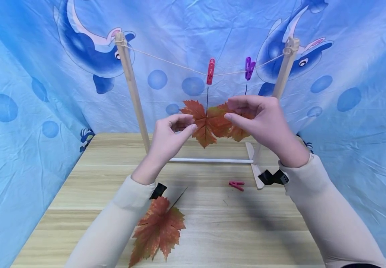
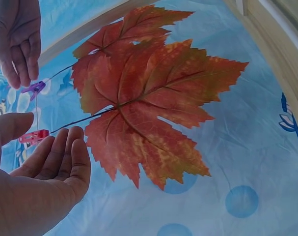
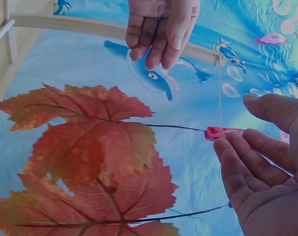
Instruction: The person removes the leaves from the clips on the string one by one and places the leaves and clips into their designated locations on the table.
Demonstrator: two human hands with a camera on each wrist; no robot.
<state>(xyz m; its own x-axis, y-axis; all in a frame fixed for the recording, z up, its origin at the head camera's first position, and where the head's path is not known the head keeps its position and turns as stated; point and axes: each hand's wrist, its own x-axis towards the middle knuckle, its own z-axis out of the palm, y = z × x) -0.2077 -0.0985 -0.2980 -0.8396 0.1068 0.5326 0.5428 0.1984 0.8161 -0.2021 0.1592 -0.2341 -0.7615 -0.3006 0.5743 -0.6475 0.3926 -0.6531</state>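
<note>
Two orange-red maple leaves hang side by side from a string. The left leaf (image 1: pixel 203 124) has its dark stem in a red clothespin (image 1: pixel 211 71); the right leaf (image 1: pixel 239 131) hangs from a purple clothespin (image 1: pixel 249 68). My left hand (image 1: pixel 173 136) is raised just left of the leaves, fingers loosely bent and holding nothing. On the other side, my right hand (image 1: pixel 260 117) overlaps the right leaf in the head view, thumb and fingers apart. In the left wrist view, both leaves (image 2: pixel 139 108) overlap each other, their stems running to the pins.
Wooden posts (image 1: pixel 132 85) carry the string, joined low down by a white rod (image 1: pixel 209 160). On the wood-grain table (image 1: pixel 213 238) lie another maple leaf (image 1: pixel 159 229), partly behind my left sleeve, and a pink-red clothespin (image 1: pixel 236 185). A blue dolphin-print cloth (image 1: pixel 193 33) hangs behind.
</note>
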